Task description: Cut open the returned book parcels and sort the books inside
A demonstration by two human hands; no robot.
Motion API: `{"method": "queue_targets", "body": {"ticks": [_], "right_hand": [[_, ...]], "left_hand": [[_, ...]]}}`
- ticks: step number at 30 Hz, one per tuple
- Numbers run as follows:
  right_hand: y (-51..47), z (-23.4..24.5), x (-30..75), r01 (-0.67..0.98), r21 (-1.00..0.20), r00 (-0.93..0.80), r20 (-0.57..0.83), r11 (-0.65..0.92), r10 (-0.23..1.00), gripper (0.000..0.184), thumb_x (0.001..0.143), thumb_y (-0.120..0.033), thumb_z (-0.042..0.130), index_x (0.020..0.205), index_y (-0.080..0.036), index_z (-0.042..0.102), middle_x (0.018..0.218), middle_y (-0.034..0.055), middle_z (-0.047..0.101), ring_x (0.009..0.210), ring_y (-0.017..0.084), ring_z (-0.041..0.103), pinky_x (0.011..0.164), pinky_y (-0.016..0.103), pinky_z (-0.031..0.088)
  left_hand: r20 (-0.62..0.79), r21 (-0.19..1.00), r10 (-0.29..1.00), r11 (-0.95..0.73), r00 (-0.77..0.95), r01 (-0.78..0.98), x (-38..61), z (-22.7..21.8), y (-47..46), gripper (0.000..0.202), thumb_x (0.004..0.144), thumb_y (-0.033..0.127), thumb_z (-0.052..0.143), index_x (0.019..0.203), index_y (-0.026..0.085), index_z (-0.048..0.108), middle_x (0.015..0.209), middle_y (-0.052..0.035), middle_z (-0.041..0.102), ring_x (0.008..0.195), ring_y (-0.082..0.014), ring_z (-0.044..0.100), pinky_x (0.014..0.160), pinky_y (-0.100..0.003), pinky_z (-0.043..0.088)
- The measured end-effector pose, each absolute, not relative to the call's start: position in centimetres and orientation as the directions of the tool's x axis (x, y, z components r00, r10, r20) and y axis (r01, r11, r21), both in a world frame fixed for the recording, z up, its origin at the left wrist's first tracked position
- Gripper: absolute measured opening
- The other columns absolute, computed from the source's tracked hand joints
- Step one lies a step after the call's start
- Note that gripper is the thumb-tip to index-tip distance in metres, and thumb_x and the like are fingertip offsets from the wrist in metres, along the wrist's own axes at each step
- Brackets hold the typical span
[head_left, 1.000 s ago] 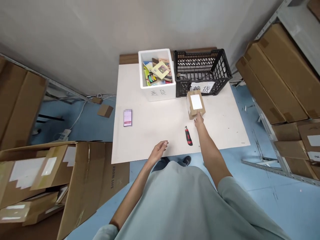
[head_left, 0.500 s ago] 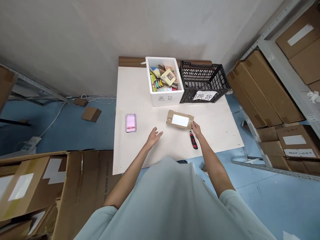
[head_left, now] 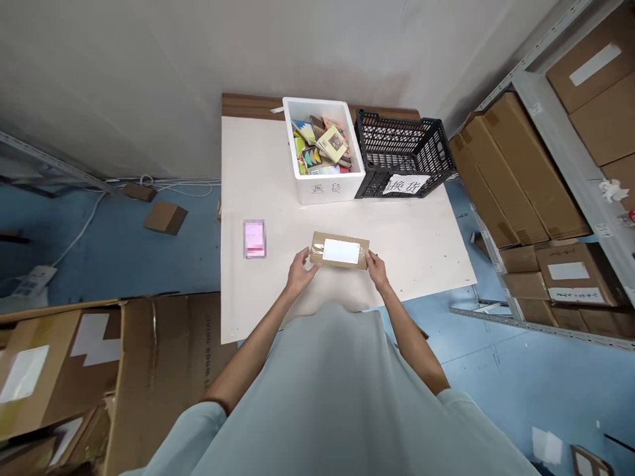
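Observation:
A small brown cardboard parcel [head_left: 340,250] with a white label lies near the front of the white table [head_left: 411,231]. My left hand [head_left: 301,267] grips its left end, fingers curled around the edge. My right hand [head_left: 377,269] holds its right end the same way. A pink phone-like item [head_left: 254,238] lies flat to the left of the parcel, apart from both hands.
A white foam box [head_left: 325,153] of colourful booklets and a black plastic crate [head_left: 403,153] with a paper sign stand at the table's back. Metal shelving with cardboard boxes [head_left: 526,185] lines the right. An open large carton [head_left: 114,370] sits at the left on the blue floor.
My right hand dragged the parcel from beside the crate to the table's front. My left hand came up and took its left end. The red-black knife is no longer visible.

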State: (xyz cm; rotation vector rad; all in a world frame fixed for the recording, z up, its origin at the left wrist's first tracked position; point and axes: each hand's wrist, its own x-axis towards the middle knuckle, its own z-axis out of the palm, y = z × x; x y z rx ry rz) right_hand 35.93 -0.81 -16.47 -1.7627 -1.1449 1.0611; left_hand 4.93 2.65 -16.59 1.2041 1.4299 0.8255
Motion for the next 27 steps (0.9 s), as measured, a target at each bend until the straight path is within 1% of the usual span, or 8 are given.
{"method": "queue_targets", "body": {"ticks": [5,8,10,15,18,21,25,27], "right_hand": [[-5.9,-16.7,36.5,0.287,-0.866,0.180,-0.370,-0.409,0.911,0.078,0.099,-0.082,0.065,0.148,-0.023,0.080,0.159,0.0128,0.075,0.153,0.037,0.067,0.135,0.056,0.049],[-8.2,-17.3,37.0,0.225,-0.854,0.138,-0.449,-0.469,0.883,0.083,0.098,-0.084,0.065,0.154,-0.024,0.076,0.164,0.0132,0.071,0.156,0.037,0.065,0.131,0.058,0.054],[-9.3,-17.6,37.6,0.176,-0.843,0.117,-0.494,-0.508,0.861,0.086,0.099,-0.082,0.064,0.162,-0.024,0.070,0.170,0.0142,0.067,0.155,0.037,0.064,0.126,0.059,0.058],[-10.6,-18.2,38.9,0.230,-0.796,-0.004,-0.577,-0.560,0.817,0.088,0.089,-0.052,0.081,0.171,-0.028,0.060,0.179,0.0140,0.057,0.155,0.039,0.065,0.128,0.060,0.055],[-10.4,-18.6,38.6,0.236,-0.794,-0.092,-0.592,-0.560,0.800,0.093,0.085,-0.040,0.082,0.173,-0.030,0.057,0.175,0.0106,0.062,0.156,0.040,0.062,0.126,0.061,0.056],[-9.9,-18.7,38.0,0.213,-0.810,-0.106,-0.574,-0.546,0.812,0.089,0.086,-0.040,0.080,0.172,-0.029,0.060,0.171,0.0089,0.066,0.160,0.038,0.058,0.130,0.060,0.053],[-9.2,-17.9,38.1,0.194,-0.833,-0.068,-0.538,-0.517,0.840,0.072,0.086,-0.046,0.084,0.155,-0.031,0.076,0.179,0.0050,0.057,0.169,0.036,0.048,0.134,0.056,0.049],[-8.9,-17.1,38.4,0.169,-0.850,-0.069,-0.515,-0.499,0.854,0.063,0.088,-0.050,0.084,0.148,-0.031,0.081,0.174,0.0042,0.063,0.167,0.035,0.052,0.136,0.055,0.047]], "left_hand": [[-0.412,0.907,0.910,0.405,0.038,0.116,2.6,-16.5,-5.5,0.082,0.081,0.034,0.091,0.157,0.022,0.063,0.165,-0.0188,0.066,0.150,-0.0341,0.069,0.132,-0.054,0.052],[-0.492,0.867,0.870,0.489,0.015,0.097,2.5,-16.4,-7.9,0.089,0.079,0.033,0.092,0.162,0.023,0.060,0.165,-0.0202,0.067,0.153,-0.0365,0.066,0.129,-0.057,0.054],[-0.517,0.852,0.856,0.513,0.012,0.100,2.7,-16.4,-8.4,0.097,0.076,0.029,0.092,0.166,0.025,0.056,0.172,-0.0203,0.060,0.157,-0.0374,0.061,0.129,-0.057,0.054],[-0.597,0.791,0.802,0.593,-0.016,0.150,3.5,-17.4,-8.0,0.113,0.069,0.020,0.089,0.174,0.028,0.048,0.188,-0.0191,0.038,0.164,-0.0411,0.052,0.130,-0.057,0.053],[-0.625,0.764,0.781,0.614,-0.007,0.199,4.1,-18.1,-7.2,0.116,0.065,0.018,0.086,0.175,0.025,0.048,0.181,-0.0202,0.049,0.161,-0.0423,0.054,0.130,-0.060,0.052],[-0.627,0.751,0.779,0.608,-0.011,0.256,4.6,-18.2,-6.7,0.108,0.063,0.017,0.081,0.169,0.023,0.057,0.168,-0.0178,0.064,0.157,-0.0418,0.059,0.130,-0.061,0.052],[-0.555,0.794,0.830,0.550,-0.059,0.260,4.9,-17.3,-6.6,0.084,0.072,0.023,0.080,0.155,0.026,0.072,0.178,-0.0131,0.055,0.167,-0.0393,0.051,0.132,-0.054,0.051],[-0.536,0.810,0.839,0.542,-0.092,0.225,4.9,-16.4,-6.7,0.075,0.078,0.029,0.082,0.152,0.025,0.075,0.178,-0.0121,0.057,0.168,-0.0370,0.051,0.134,-0.052,0.050]]}}
